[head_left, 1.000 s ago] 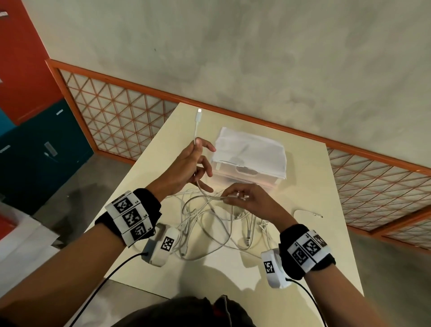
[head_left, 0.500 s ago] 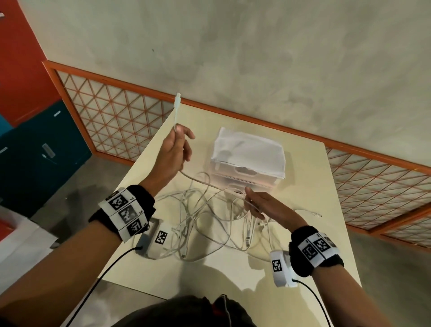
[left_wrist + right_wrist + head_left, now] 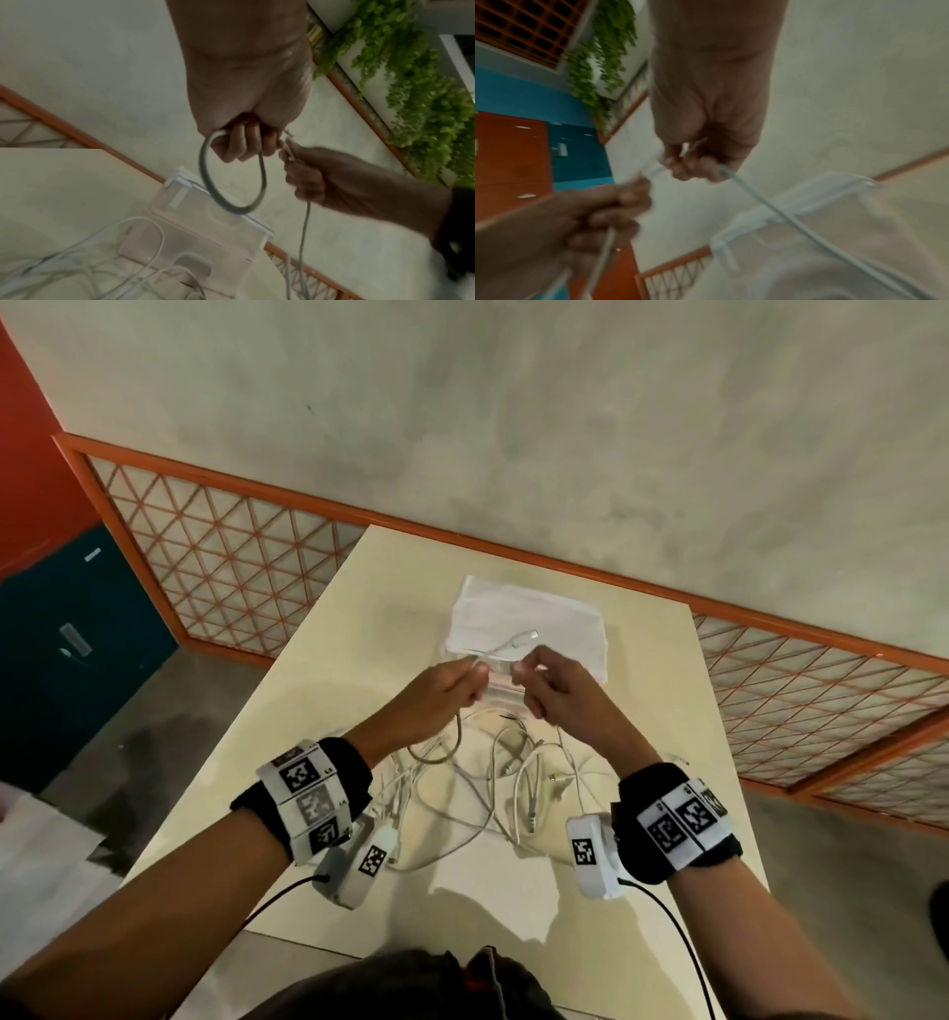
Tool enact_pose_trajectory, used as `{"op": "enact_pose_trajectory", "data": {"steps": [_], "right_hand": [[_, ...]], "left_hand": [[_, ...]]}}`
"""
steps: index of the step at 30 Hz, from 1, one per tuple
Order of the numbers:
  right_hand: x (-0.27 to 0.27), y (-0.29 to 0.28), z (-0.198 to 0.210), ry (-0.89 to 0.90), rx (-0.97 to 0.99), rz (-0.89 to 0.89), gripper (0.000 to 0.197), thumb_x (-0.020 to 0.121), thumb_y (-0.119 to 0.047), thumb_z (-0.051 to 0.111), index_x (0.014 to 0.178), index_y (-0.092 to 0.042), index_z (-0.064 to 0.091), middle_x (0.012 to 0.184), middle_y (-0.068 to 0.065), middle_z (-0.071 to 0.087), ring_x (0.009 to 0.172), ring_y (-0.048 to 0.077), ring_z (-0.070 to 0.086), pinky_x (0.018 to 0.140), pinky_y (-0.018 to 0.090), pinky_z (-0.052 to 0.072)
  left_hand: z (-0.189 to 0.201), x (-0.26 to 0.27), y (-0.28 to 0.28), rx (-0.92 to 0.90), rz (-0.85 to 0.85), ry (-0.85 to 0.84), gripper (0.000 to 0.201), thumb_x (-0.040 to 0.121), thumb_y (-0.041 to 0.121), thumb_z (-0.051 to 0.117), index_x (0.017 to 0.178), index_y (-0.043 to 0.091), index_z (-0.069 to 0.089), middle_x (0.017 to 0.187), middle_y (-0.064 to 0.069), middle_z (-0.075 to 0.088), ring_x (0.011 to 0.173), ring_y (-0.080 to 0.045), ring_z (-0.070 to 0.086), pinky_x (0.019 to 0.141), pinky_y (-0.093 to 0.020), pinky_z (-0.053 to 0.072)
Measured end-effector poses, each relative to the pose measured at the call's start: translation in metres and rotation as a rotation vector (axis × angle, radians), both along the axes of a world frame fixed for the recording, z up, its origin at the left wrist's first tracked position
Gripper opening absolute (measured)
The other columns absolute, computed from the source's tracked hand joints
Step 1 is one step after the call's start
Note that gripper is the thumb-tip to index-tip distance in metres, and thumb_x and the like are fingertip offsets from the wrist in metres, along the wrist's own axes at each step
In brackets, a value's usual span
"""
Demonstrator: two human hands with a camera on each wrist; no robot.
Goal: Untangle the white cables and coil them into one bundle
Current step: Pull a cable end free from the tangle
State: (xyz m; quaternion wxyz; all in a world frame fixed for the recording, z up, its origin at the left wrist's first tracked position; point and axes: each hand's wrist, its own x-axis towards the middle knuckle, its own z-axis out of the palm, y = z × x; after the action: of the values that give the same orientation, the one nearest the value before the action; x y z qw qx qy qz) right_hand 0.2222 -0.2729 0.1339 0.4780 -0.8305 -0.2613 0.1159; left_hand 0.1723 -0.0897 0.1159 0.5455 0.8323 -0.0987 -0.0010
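A tangle of white cables (image 3: 493, 788) lies on the cream table (image 3: 318, 711). Both hands are raised above it, close together. My left hand (image 3: 452, 685) grips one white cable (image 3: 259, 162) in a fist, and a single loop (image 3: 231, 203) of it hangs below the fingers. The cable's plug end (image 3: 531, 635) sticks out past the hands. My right hand (image 3: 544, 683) pinches the same cable (image 3: 770, 205) right beside the left hand. From the right hand (image 3: 695, 164) it trails down to the pile. The left hand (image 3: 608, 211) is blurred in the right wrist view.
A clear plastic box (image 3: 506, 690) with a white cover (image 3: 529, 618) stands just behind the hands. One loose cable end (image 3: 678, 756) lies at the right of the table. An orange lattice railing (image 3: 231, 557) runs behind the table.
My left hand has come down and rightward from its raised spot. My right hand has lifted off the table to meet it, and a loop now hangs under the left fist.
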Motion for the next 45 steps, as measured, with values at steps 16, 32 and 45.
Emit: {"op": "enact_pose_trajectory", "data": {"steps": [16,32,45], "right_hand": [[-0.001,-0.063,-0.058,0.031,-0.295,-0.004,0.024,0.101,-0.018,0.043,0.087,-0.017,0.062,0.056,-0.003,0.048,0.051,0.007,0.046,0.06,0.021,0.04],[-0.003,-0.04,-0.054,0.052,-0.255,0.042,0.021,0.098,-0.019,0.051,0.084,-0.004,0.057,0.065,-0.006,0.059,0.066,0.016,0.06,0.07,0.021,0.043],[0.02,-0.095,-0.091,-0.238,-0.381,-0.452,0.014,0.088,0.003,0.058,0.089,-0.003,0.071,0.098,0.017,0.06,0.093,0.024,0.054,0.08,0.022,0.034]], "left_hand": [[-0.019,0.007,0.054,0.588,0.48,0.21,0.038,0.103,0.032,0.027,0.118,0.011,0.055,0.118,-0.018,0.06,0.111,-0.04,0.055,0.09,-0.043,0.041],[0.013,-0.005,0.02,-0.17,0.127,-0.079,0.029,0.103,0.018,0.032,0.075,0.017,0.042,0.066,0.005,0.036,0.048,0.004,0.04,0.049,-0.006,0.032],[-0.018,-0.002,0.054,0.228,0.184,-0.098,0.035,0.093,0.046,0.039,0.077,0.02,0.056,0.049,0.006,0.036,0.049,-0.011,0.033,0.055,-0.031,0.029]]}}
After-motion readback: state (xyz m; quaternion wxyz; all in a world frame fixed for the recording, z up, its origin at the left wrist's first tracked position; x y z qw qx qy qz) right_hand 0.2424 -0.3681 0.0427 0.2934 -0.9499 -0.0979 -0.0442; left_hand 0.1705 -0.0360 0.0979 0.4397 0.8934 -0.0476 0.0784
